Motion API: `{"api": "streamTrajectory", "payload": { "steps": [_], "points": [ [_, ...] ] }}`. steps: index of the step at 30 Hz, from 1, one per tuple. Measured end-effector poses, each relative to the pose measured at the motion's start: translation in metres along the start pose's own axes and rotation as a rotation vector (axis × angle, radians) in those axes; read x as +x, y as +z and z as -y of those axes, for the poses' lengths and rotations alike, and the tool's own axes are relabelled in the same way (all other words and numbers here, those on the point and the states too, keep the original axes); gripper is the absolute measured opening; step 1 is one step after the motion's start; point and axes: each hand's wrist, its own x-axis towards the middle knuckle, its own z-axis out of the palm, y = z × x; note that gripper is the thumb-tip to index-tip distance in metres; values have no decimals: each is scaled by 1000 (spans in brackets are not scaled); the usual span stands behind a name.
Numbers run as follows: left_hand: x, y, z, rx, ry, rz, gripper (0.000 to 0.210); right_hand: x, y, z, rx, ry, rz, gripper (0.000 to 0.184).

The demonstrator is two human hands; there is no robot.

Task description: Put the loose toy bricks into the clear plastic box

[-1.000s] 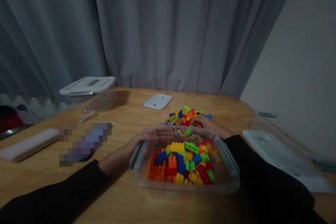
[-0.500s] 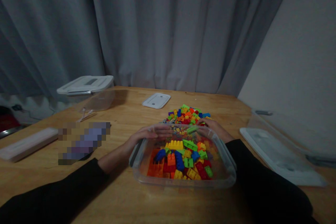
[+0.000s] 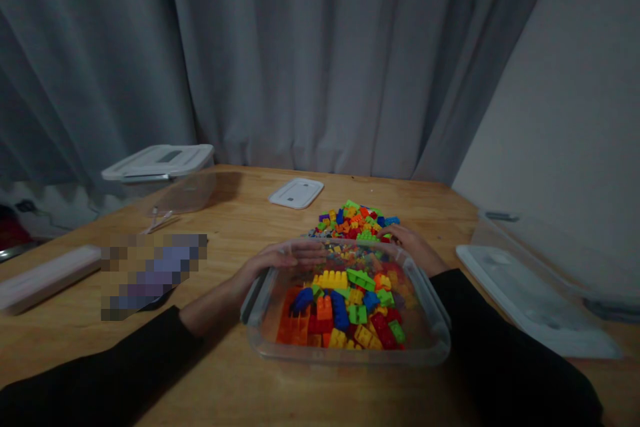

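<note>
A clear plastic box (image 3: 350,355) stands in front of me, its bottom covered with toy building bricks in yellow, green, blue, red and orange. Behind its far left corner lies my left hand (image 3: 285,258), fingers stretched out and partly seen through the clear wall; no brick shows in it. Beyond the box is a heaped pile of toy bricks (image 3: 357,219) on the wooden table. My right hand (image 3: 410,241) reaches around the box's right side to the pile's right edge. Its fingers are slightly curved and apart against the bricks, beside a green one; the fingertips are partly hidden.
A lidded clear bin (image 3: 165,163) stands at the back left, and a flat white lid (image 3: 297,193) lies behind the pile. At the left are a pale long case (image 3: 53,278) and a pixelated object (image 3: 155,277). Another clear container (image 3: 530,247) and a white lid (image 3: 525,307) are at the right.
A green brick seen through the box's far wall is now at the near edge of the pile, by my right fingers. My left hand stays behind the box. The view has shifted slightly.
</note>
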Motion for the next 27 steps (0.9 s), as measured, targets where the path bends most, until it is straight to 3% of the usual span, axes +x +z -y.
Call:
{"api": "streamTrajectory", "payload": {
  "steps": [8,18,24,27],
  "points": [
    [2,-5,5,-14,48,37,53,-2,-3,13,-31,70,-108,35],
    [-2,-3,1,7,26,11,50,1,-10,23,132,131,-420,43],
    [-2,0,2,-9,15,-10,51,3,-16,37,325,180,-411,45],
    [-2,3,0,4,4,-12,51,6,-28,57,354,152,-308,42]
  ]
}}
